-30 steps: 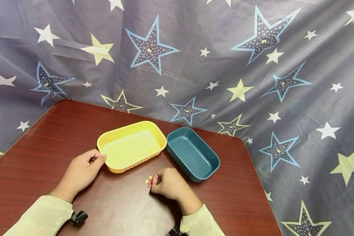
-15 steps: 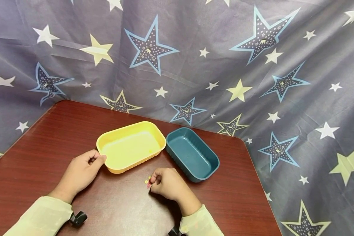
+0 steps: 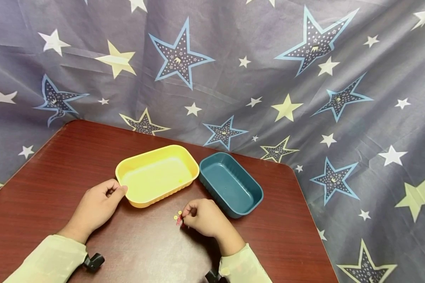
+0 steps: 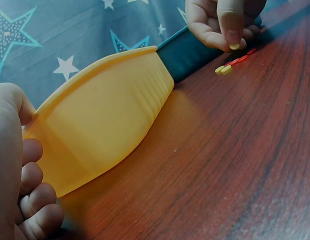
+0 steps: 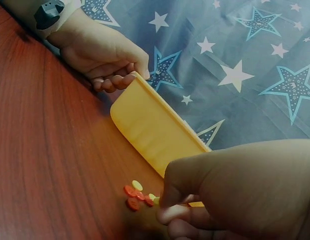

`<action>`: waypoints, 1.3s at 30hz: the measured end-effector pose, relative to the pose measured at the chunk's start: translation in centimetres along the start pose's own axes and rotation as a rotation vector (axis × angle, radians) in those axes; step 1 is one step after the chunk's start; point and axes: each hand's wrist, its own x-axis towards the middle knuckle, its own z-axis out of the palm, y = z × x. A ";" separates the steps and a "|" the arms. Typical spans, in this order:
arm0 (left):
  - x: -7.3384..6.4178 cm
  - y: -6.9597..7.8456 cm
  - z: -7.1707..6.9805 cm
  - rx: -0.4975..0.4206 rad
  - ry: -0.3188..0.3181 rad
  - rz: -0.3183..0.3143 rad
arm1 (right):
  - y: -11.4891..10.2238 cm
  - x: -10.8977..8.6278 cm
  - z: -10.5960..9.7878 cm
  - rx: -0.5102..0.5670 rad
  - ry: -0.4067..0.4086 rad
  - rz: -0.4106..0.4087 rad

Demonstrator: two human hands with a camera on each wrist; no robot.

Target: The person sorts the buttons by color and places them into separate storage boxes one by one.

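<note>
Backdrop (image 3: 233, 84): grey-purple cloth printed with white, yellow and blue-edged stars; hangs behind and beside my work area.
Table (image 3: 283, 245): dark red-brown wood-grain top with rounded far corners; bears all items listed below.
Yellow tray (image 3: 152, 177): rectangular with rounded corners; upright, set slantwise in front of me.
Teal tray (image 3: 230, 184): similar shape, slightly smaller; upright, just beside the right end of the yellow tray and angled the other way.
Sleeves (image 3: 49, 259): pale yellow, one on each of my forearms.
Left hand (image 3: 100, 204): gripping the yellow tray at its near-left corner; thumb at the rim, fingers curled against the outer wall.
Right hand (image 3: 206, 220): thumb and fingertips pinching one small piece, in front of both trays.
Wrist units (image 3: 93, 262): black, one at each cuff.
Loose discs (image 5: 139, 195): two yellow and several red, clustered on the table next to my right fingertips.
Held disc (image 4: 234, 46): yellow, under my right thumb tip.
Yellow speck (image 3: 180, 181): on the yellow tray's floor; possibly another disc, too small to confirm.
</note>
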 end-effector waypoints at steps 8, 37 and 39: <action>0.0 0.0 0.1 -0.003 0.010 0.011 | -0.1 0.0 -1.1 0.086 0.003 0.004; 0.1 -0.4 0.4 0.004 0.022 0.022 | -0.3 1.0 -5.0 0.142 0.073 0.077; 0.1 -0.4 0.4 0.005 0.021 0.020 | -0.4 1.4 -5.3 0.144 0.073 0.075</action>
